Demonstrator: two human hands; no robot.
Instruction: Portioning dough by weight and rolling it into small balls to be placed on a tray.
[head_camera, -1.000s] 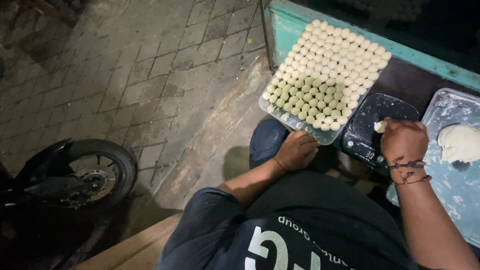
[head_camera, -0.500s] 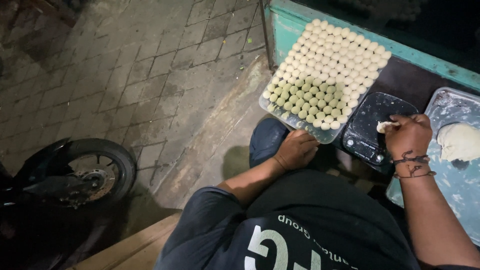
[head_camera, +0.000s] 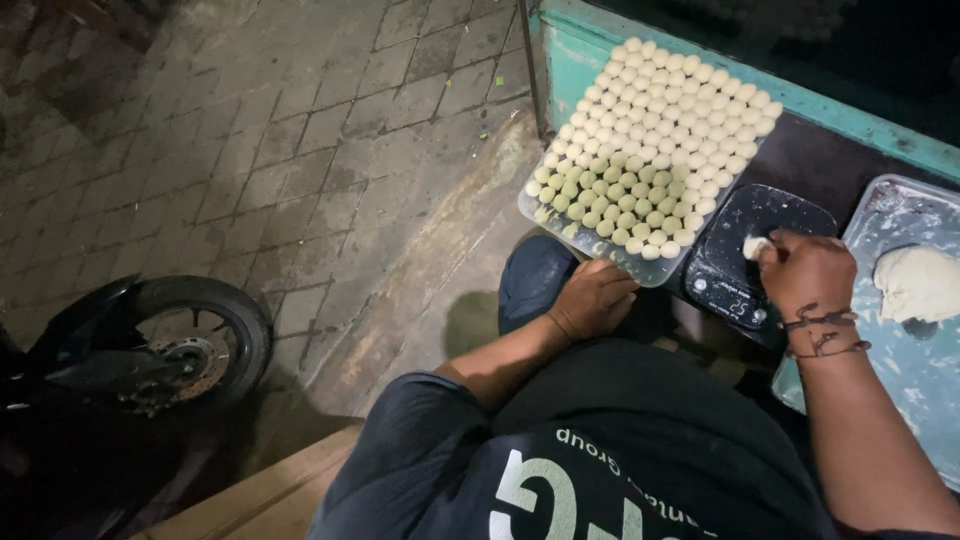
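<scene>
Resting loosely curled on the knee, the left hand (head_camera: 592, 298), holding nothing, just below the near edge of the clear plastic tray (head_camera: 560, 222). Pinching a small pale dough piece (head_camera: 755, 246) between fingertips, the right hand (head_camera: 808, 272), hovering over the black digital scale (head_camera: 758, 252), dark cord bracelets looping the wrist; whether the piece is touching the glossy platform, hard to tell, the knuckles covering part of it. Filling the tray in tight rows, smooth round dough balls (head_camera: 655, 140), cream where lit, looking greenish toward the near corner in shadow. Lying to the right on a flour-dusted bluish metal sheet (head_camera: 905, 360), a soft, lumpy dough mass (head_camera: 920, 284), cut off by the frame edge. Running behind, a teal painted cart edge (head_camera: 700, 70), its top vanishing into darkness. Spreading at left, rough brick paving (head_camera: 250, 130); standing in gloom at lower left, a motorcycle wheel (head_camera: 195, 345), its body mostly unreadable.
</scene>
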